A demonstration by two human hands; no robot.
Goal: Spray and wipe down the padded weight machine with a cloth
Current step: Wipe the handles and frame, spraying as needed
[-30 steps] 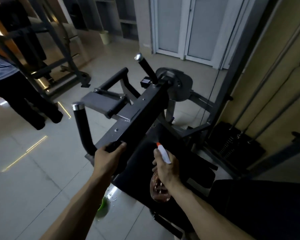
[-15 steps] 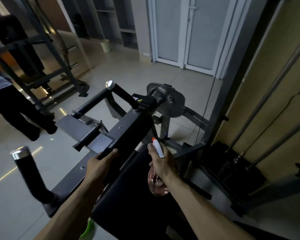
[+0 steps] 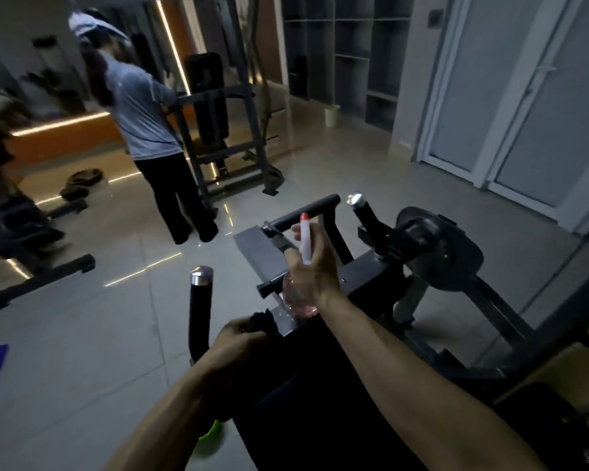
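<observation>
Apparently the job is at an early stage. The right hand (image 3: 315, 273) grips the spray bottle (image 3: 300, 300) upright, fingers wrapped round its neck, nozzle pointing away over the weight machine (image 3: 371, 277). The left hand (image 3: 238, 341) is closed on a dark cloth (image 3: 264, 321), bunched just below the bottle at the edge of the metal frame. A few wet specks seem to sit beside the cloth, though the light is too dim to be sure. The black pad (image 3: 303, 385) under both forearms looks unwiped; most wiping remains.
</observation>
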